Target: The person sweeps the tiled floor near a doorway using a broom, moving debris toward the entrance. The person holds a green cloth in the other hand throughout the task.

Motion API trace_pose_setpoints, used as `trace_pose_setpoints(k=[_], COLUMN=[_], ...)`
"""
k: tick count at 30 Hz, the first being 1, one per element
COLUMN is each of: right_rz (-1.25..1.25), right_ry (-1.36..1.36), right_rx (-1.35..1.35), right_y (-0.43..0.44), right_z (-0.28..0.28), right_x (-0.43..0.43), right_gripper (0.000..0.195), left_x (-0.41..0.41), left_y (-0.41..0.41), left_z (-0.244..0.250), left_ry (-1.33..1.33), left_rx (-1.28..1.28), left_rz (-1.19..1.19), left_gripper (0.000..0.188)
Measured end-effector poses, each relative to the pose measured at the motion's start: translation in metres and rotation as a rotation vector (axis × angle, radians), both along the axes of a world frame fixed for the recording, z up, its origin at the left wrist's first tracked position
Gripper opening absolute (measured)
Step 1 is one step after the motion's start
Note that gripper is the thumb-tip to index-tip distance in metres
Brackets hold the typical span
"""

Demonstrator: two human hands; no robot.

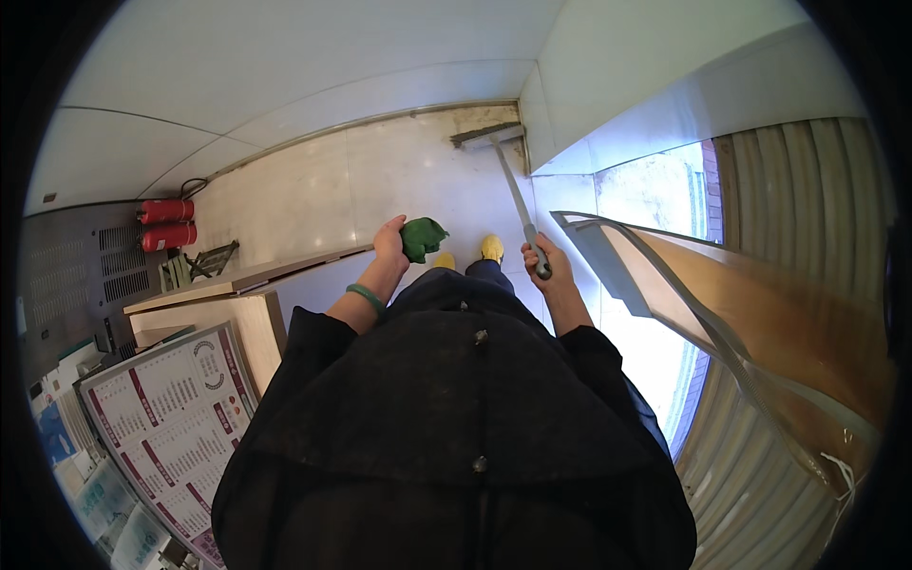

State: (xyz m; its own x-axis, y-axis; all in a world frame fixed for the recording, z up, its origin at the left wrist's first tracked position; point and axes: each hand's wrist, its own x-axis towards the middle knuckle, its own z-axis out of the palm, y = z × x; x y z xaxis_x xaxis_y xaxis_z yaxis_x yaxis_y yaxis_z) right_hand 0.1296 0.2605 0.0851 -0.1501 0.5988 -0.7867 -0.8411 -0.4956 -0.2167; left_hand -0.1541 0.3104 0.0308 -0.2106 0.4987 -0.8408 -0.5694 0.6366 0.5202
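Note:
My right hand (548, 263) grips the grey handle of a long-handled floor brush (513, 182). Its wide head (490, 135) rests on the pale tiled floor (285, 185), in the corner where two white walls meet. Dark bristles face the far wall, beside stained floor along the skirting. In my left hand (390, 242) is a crumpled green cloth (424, 239), held above the floor. A green bangle (367, 296) circles my left wrist. My yellow shoes (491, 248) stand on the tiles between the two hands.
Two red fire extinguishers (167, 224) are at the left, by a grey vented panel (53, 271). A wooden counter (214, 317) bears a printed board (164, 427) with writing. Close to my right stand a door panel with a grey edge (613, 271), a bright doorway (648, 192) and a ribbed curtain (798, 178).

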Motion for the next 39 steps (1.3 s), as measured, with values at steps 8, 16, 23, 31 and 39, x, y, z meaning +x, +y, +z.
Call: trace_pose_setpoints(k=[8, 16, 23, 31, 39], right_rz=[-0.206, 0.011, -0.041, -0.136, -0.175], right_ry=[0.243, -0.146, -0.061, 0.077, -0.032], right_rx=[-0.174, -0.059, -0.001, -0.145, -0.158], right_y=[-0.082, -0.078, -0.049, -0.116, -0.149], right_z=[0.035, 0.100, 0.040, 0.042, 0.111], right_x=[0.001, -0.028, -0.034, -0.021, -0.037], right_gripper=[0.036, 0.054, 0.052, 0.030, 0.042], left_x=[0.002, 0.007, 0.003, -0.016, 0.000], left_y=[0.003, 0.007, 0.004, 0.003, -0.011], left_z=[-0.020, -0.014, -0.022, -0.038, -0.042], left_ry=[-0.043, -0.060, -0.054, -0.026, 0.047], left_rx=[0.018, 0.007, 0.021, 0.002, 0.015], left_rz=[-0.083, -0.094, -0.124, -0.123, -0.228], left_gripper=[0.015, 0.014, 0.015, 0.016, 0.018])
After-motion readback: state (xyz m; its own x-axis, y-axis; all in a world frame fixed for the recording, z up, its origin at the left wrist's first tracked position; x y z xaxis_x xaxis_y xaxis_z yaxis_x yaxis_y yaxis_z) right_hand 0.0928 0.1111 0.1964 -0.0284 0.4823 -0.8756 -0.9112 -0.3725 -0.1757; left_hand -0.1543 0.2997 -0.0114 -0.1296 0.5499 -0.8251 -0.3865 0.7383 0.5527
